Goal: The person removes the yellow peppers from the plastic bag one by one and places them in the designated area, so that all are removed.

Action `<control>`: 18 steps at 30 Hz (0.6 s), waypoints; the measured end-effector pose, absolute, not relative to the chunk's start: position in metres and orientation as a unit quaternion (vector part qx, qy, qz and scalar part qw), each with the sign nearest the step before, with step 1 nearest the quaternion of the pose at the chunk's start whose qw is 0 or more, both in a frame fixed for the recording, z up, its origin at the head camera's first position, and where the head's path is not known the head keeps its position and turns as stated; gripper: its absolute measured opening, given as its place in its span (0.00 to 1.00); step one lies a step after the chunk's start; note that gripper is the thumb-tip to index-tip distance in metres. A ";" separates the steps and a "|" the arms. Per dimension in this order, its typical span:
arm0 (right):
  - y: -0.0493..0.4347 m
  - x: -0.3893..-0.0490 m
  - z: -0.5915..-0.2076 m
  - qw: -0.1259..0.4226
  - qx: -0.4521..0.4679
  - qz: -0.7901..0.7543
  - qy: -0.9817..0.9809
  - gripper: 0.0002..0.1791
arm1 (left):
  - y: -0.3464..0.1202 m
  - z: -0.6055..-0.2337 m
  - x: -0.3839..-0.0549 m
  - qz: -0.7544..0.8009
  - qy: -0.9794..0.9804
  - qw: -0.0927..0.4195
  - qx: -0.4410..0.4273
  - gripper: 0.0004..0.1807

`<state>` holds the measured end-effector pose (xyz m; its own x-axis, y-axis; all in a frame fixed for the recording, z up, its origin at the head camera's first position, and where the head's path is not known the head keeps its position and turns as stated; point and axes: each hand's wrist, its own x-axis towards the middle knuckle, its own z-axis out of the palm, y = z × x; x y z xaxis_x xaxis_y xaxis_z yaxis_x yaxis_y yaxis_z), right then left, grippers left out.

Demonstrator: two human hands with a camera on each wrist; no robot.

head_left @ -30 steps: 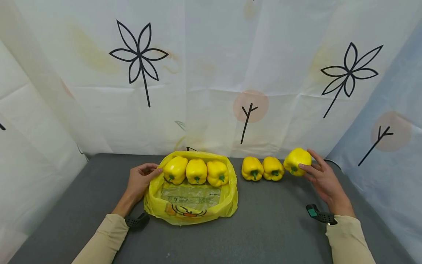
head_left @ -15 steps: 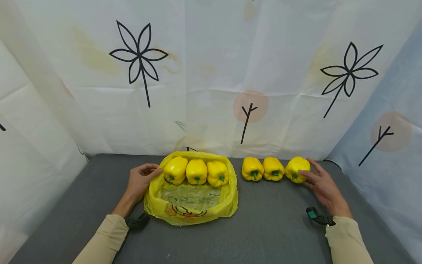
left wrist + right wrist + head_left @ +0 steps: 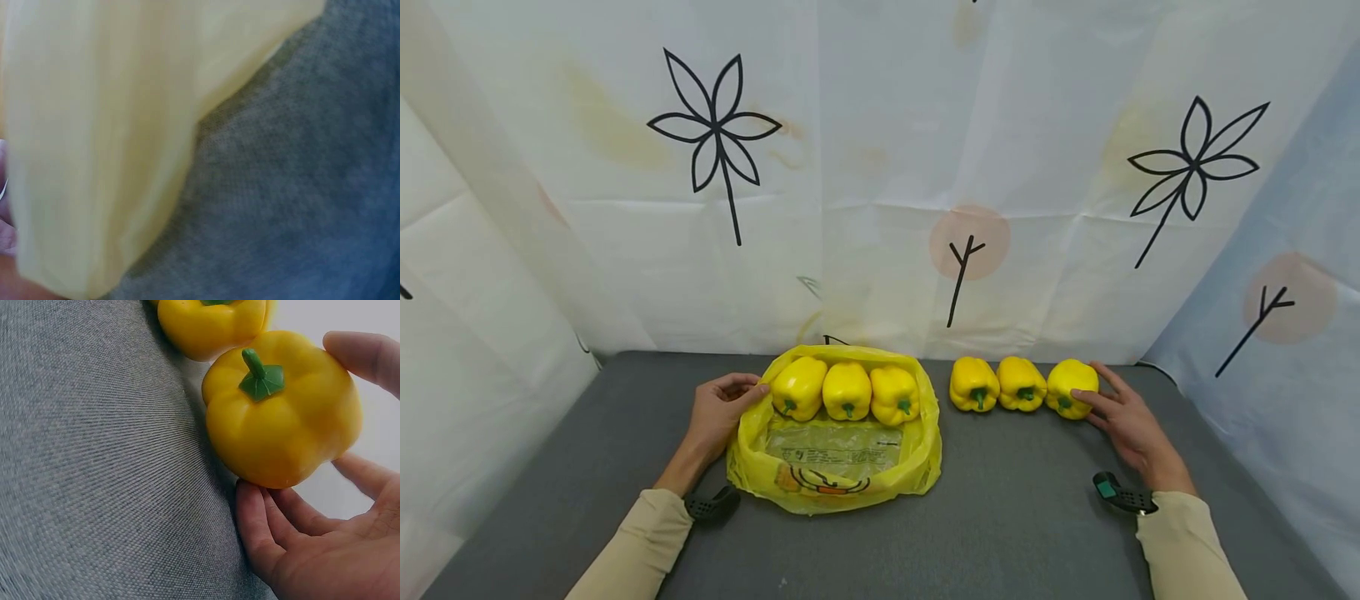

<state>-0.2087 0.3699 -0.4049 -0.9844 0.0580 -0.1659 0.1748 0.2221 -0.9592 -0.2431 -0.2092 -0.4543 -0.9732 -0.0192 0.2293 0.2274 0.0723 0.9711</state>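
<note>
My left hand (image 3: 718,412) pinches the left rim of an open yellow plastic bag (image 3: 751,467). Inside it, three yellow bell peppers (image 3: 847,388) lie in a row along the back. My right hand (image 3: 1127,425) holds another yellow bell pepper (image 3: 1067,382) at the right end of a row on the table. In the right wrist view, my thumb and fingertips (image 3: 250,500) lie around this pepper, its green stem (image 3: 262,381) pointing away from the palm. The bag's pale side (image 3: 100,137) fills much of the left wrist view and hides most of that hand.
Two more yellow bell peppers, one next to the bag (image 3: 972,379) and one beside the held pepper (image 3: 1019,379), stand on the grey table (image 3: 985,517). A white patterned cloth (image 3: 880,167) hangs right behind the table, with side cloths at left and right.
My right hand has lowered its bell pepper to the table and slid it slightly left, close to the neighbouring pepper. My left hand and the bag have stayed in place.
</note>
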 end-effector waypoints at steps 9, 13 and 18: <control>0.367 -0.208 -0.403 0.053 0.097 -0.607 0.787 0.53 | -0.209 -0.454 -0.243 -0.680 -0.724 0.093 -0.075 0.18; 0.367 -0.209 -0.405 0.051 0.096 -0.605 0.788 0.51 | -0.208 -0.454 -0.242 -0.683 -0.720 0.093 -0.078 0.18; 0.366 -0.209 -0.404 0.052 0.098 -0.606 0.788 0.50 | -0.209 -0.454 -0.243 -0.682 -0.720 0.095 -0.080 0.18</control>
<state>-0.2094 0.3660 -0.4044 -0.9753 0.0913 -0.2011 0.2178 0.2461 -0.9445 -0.2429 -0.2086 -0.4545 -0.9691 -0.0135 0.2462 0.2451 0.0557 0.9679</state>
